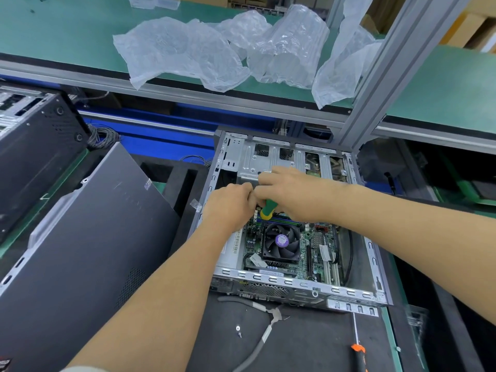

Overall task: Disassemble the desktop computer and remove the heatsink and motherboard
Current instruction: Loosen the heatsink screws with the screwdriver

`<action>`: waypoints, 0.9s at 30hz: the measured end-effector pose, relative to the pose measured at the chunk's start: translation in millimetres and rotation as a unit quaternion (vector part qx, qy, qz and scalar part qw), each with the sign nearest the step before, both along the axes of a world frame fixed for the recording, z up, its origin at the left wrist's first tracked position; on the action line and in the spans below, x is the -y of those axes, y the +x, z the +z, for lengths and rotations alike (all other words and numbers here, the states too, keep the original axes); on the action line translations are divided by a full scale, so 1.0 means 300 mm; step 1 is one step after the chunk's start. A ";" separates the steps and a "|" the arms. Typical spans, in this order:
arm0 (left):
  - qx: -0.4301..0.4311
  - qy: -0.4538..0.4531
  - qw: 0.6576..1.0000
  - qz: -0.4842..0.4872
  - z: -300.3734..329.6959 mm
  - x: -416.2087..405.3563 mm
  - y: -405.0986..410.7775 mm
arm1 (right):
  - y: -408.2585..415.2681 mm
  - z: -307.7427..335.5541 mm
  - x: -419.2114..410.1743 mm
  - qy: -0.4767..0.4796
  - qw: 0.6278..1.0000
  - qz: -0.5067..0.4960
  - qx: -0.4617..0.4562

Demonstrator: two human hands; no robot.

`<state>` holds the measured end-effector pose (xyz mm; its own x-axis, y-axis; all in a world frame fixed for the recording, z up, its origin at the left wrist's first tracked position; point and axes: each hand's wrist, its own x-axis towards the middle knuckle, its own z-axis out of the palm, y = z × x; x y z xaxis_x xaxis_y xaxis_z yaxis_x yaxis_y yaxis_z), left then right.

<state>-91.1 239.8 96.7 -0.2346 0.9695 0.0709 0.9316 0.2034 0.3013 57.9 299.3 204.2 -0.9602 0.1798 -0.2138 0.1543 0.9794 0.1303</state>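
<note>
The open desktop case (295,284) lies on the black mat in the middle. Inside it the green motherboard (316,251) carries the heatsink with its black fan (280,244) and purple hub label. My right hand (292,194) grips a green and yellow screwdriver (267,209) above the board's far edge, near the silver drive cage (252,159). My left hand (230,202) sits right beside it with curled fingers, touching the right hand; what those fingers hold is hidden.
The removed dark side panel (88,237) leans at the left, beside another black case (35,146). Pliers (257,310), a loose screw (238,328) and an orange-handled screwdriver (358,350) lie on the mat in front. Plastic bags (241,49) lie on the green shelf behind.
</note>
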 end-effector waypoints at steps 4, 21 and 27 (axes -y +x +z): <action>0.006 0.030 1.000 0.001 -0.006 0.004 0.001 | 0.041 -0.017 -0.012 -0.182 0.967 -0.150 -0.096; 0.018 0.025 1.000 0.003 0.003 0.009 0.004 | 0.317 -0.346 0.071 -0.566 0.421 -0.539 -0.460; 0.018 0.020 1.000 0.003 0.006 0.010 0.004 | 0.325 -0.344 0.111 -0.527 0.478 -0.519 -0.474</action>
